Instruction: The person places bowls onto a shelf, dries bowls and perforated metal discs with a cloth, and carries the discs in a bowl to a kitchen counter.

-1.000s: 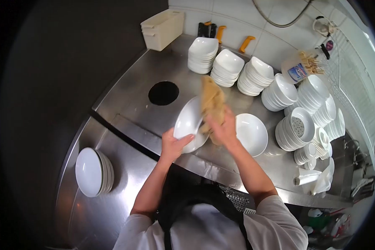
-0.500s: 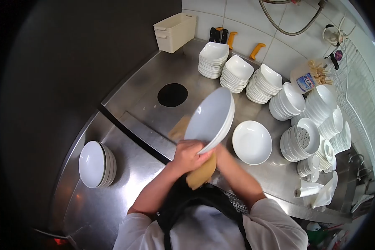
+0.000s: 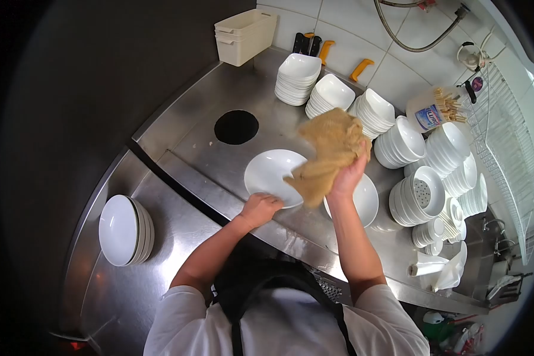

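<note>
My left hand [image 3: 261, 209] grips the near rim of a white bowl [image 3: 270, 172], which sits upright on the steel counter. Raised over the counter to the right of that bowl, my right hand [image 3: 350, 175] is closed on a tan cloth [image 3: 332, 145]. The cloth hangs loose, is blurred at its left edge, and covers part of the first bowl's right side. A second white bowl [image 3: 366, 202] rests to the right, partly hidden behind the cloth and my right forearm.
Stacked square dishes [image 3: 299, 68] line the wall, with round bowl stacks [image 3: 403, 142] at the right. More stacked bowls [image 3: 117, 230] stand at left. A round dark hole [image 3: 236, 127] opens in the steel counter [image 3: 190, 160]. Cream bins [image 3: 243, 38] and a skewer tub [image 3: 427, 113] stand behind.
The bowl has come down from my hands onto the counter, with my left hand on its rim. My right hand has lifted the cloth up and to the right, away from the bowl.
</note>
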`<state>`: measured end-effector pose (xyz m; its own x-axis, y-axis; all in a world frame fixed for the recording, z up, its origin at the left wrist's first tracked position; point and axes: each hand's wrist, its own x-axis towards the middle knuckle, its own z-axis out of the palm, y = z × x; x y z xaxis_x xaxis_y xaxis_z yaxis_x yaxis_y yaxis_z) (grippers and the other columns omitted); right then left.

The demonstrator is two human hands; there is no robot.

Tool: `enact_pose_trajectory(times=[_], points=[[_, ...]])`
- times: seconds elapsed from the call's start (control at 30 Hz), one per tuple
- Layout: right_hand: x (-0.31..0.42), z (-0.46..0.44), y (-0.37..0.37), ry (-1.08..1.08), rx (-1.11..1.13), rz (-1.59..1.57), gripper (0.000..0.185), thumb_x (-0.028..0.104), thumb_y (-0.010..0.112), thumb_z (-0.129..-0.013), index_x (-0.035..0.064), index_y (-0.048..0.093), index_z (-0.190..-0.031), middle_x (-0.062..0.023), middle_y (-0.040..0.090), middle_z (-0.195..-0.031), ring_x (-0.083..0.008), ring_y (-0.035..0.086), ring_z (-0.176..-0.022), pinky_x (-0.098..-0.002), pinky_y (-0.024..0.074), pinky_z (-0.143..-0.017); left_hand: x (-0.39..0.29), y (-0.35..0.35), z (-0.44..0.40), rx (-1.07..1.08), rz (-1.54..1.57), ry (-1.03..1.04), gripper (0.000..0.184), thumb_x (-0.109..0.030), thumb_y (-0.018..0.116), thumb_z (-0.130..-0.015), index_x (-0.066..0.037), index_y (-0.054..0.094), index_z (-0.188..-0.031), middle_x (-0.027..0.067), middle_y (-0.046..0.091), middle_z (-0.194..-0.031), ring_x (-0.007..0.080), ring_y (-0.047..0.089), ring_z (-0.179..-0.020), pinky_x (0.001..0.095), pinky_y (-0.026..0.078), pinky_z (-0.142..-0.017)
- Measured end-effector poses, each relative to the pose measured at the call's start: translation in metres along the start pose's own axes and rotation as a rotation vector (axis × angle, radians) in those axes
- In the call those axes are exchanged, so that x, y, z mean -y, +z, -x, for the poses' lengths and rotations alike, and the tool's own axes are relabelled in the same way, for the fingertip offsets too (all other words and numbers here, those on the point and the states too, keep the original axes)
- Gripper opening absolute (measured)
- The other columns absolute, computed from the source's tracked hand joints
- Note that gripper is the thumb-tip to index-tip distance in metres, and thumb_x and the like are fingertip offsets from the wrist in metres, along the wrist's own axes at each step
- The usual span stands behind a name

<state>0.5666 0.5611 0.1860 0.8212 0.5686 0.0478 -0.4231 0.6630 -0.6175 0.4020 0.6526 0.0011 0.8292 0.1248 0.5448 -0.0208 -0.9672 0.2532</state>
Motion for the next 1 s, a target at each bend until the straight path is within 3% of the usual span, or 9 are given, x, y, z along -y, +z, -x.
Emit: enact_pose_trajectory(times=[0.1,0.23,0.3,0.4,0.47,0.63,0.8,0.9,1.0], points=[[-0.03,-0.031,-0.01,-0.151,0.171,0.301,0.047,0.038,0.048,-0.101,0.0041,0.048,-0.133,-0.0121,0.058,-0.126,-0.0266,0.058,-0.115,-0.0376,0.0465,-0.098,-0.001,0.014,0.011,0.073,0.007,-0.09,0.006,-0.01,0.062,-0.075,-0.012,0.066,-0.079,0.0033,0.074,-0.093,0.0218,0.071,-0.091,0.0427,0.053,-0.089],[-0.073,-0.031,-0.057,-0.291,0.538,1.236,0.058,0.03,0.061,-0.094,0.0055,0.041,-0.142,-0.0199,0.056,-0.13,-0.0318,0.06,-0.113,-0.0367,0.0458,-0.099,0.004,0.01,0.024,0.166,-0.047,-0.189,0.008,-0.019,0.069,-0.077,-0.014,0.07,-0.084,0.0018,0.072,-0.101,0.0207,0.064,-0.109,0.0545,0.029,-0.113],[-0.077,-0.015,-0.077,-0.064,0.762,1.773,0.069,0.035,0.065,-0.09,0.0127,0.036,-0.148,-0.0266,0.048,-0.136,-0.0405,0.052,-0.123,-0.0468,0.0387,-0.107,-0.004,-0.006,0.027,0.149,-0.016,-0.292,0.014,-0.025,0.073,-0.078,-0.014,0.072,-0.086,0.0022,0.071,-0.107,0.0215,0.06,-0.117,0.0578,0.016,-0.119],[-0.091,-0.008,-0.084,-0.39,0.949,2.191,0.075,0.041,0.066,-0.088,0.0171,0.034,-0.151,-0.0311,0.036,-0.146,-0.0485,0.039,-0.133,-0.0601,0.0281,-0.111,-0.001,-0.014,0.036,-0.009,0.154,-0.321,0.026,-0.035,0.078,-0.076,-0.013,0.074,-0.09,0.0063,0.067,-0.11,0.0268,0.058,-0.117,0.0568,0.021,-0.119],[-0.124,-0.012,-0.106,-0.237,1.062,2.076,0.074,0.044,0.065,-0.087,0.0175,0.037,-0.151,-0.0343,0.036,-0.145,-0.0496,0.036,-0.135,-0.0633,0.0222,-0.112,0.004,-0.007,0.047,-0.067,0.261,-0.329,0.026,-0.034,0.079,-0.076,-0.012,0.074,-0.089,0.0067,0.066,-0.106,0.0275,0.059,-0.113,0.0571,0.024,-0.118],[-0.134,-0.018,-0.135,-0.208,1.354,1.73,0.064,0.025,0.075,-0.076,0.0189,0.058,-0.137,-0.026,0.047,-0.141,-0.0427,0.042,-0.135,-0.0561,0.0285,-0.113,0.009,0.003,0.056,-0.214,0.435,-0.324,0.023,-0.03,0.079,-0.076,-0.009,0.071,-0.084,0.0066,0.062,-0.086,0.0264,0.061,-0.098,0.0542,0.027,-0.118],[-0.131,-0.084,-0.102,-0.448,1.342,1.894,0.05,0.01,0.073,-0.067,0.0156,0.069,-0.116,-0.0119,0.065,-0.114,-0.0322,0.062,-0.107,-0.0473,0.0481,-0.095,0.014,0.005,0.053,-0.167,0.427,-0.313,0.026,-0.03,0.08,-0.075,-0.009,0.072,-0.086,0.0071,0.062,-0.085,0.0269,0.062,-0.094,0.0522,0.03,-0.116],[-0.13,-0.065,-0.091,-0.728,1.539,1.686,0.048,0.012,0.074,-0.067,0.0156,0.069,-0.115,-0.0089,0.067,-0.107,-0.0305,0.062,-0.106,-0.0468,0.0478,-0.096,0.022,0.007,0.054,-0.192,0.508,-0.301,0.027,-0.03,0.081,-0.074,-0.008,0.072,-0.086,0.0083,0.062,-0.084,0.029,0.062,-0.093,0.0507,0.034,-0.114],[-0.138,-0.057,-0.098,-0.816,1.857,1.649,0.049,0.022,0.073,-0.071,0.0167,0.067,-0.12,-0.0152,0.06,-0.125,-0.0348,0.053,-0.125,-0.0532,0.0359,-0.109,0.016,0.0,0.054,-0.111,0.619,-0.352,0.028,-0.031,0.081,-0.073,-0.007,0.071,-0.083,0.0096,0.06,-0.082,0.0306,0.061,-0.092,0.0484,0.036,-0.111]])
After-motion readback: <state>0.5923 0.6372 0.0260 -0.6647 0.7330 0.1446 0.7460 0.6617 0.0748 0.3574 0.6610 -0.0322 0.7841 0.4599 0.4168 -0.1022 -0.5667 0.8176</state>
